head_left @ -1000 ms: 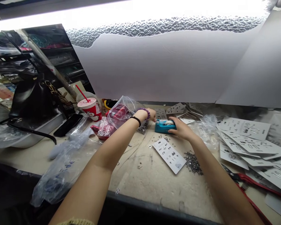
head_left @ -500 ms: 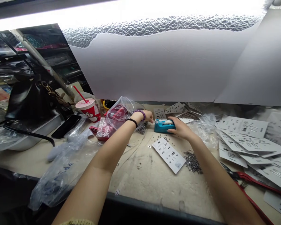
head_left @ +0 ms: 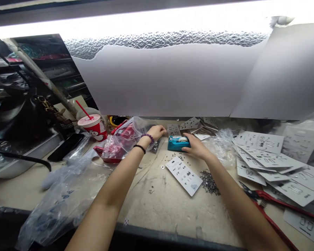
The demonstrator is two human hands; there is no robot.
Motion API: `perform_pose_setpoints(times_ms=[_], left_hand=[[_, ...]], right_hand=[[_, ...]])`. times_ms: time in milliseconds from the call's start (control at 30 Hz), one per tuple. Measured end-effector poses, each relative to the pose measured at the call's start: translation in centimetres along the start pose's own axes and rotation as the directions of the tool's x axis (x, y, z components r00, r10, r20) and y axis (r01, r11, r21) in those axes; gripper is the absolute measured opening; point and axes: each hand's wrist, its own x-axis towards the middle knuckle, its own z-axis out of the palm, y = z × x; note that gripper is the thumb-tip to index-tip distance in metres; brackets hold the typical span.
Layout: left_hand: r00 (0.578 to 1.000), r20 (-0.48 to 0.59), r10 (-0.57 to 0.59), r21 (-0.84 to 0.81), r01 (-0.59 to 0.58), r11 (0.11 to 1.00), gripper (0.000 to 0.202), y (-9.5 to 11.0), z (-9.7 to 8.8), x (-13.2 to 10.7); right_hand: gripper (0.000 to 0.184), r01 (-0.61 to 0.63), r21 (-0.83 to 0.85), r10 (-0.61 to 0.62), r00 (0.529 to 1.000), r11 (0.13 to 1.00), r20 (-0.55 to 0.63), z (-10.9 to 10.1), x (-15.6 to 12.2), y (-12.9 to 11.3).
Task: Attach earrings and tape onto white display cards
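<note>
Blue tape dispenser (head_left: 177,144) sits gripped by right fingers (head_left: 189,137); left fingers (head_left: 162,129) curl inward, their hold unclear.

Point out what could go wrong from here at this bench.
The right forearm runs close beside the pile of small metal pieces, so a sideways sweep might scatter them. The same arm also passes near the red-handled cutters and might knock them. If the right hand slides the blue tape dispenser forward, it could bump the cards behind it.
</note>
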Motion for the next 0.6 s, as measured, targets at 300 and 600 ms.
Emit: perform_pose_setpoints(times_ms=[300, 600], left_hand=[[0.918, -0.064, 0.392, -0.128, -0.397, 0.909, 0.015, 6.4, -0.3, -6.7], [0.926, 0.061, 0.373, -0.139, -0.362, 0.922, 0.013, 6.8, 2.0, -7.4]], right_hand=[[0.014, 0.196, 0.07, -0.18, 0.966, 0.978, -0.188, -4.2, -4.8, -3.7], [0.007, 0.123, 0.196, -0.118, 0.992, 0.973, -0.037, -2.2, -7.2, -2.5]])
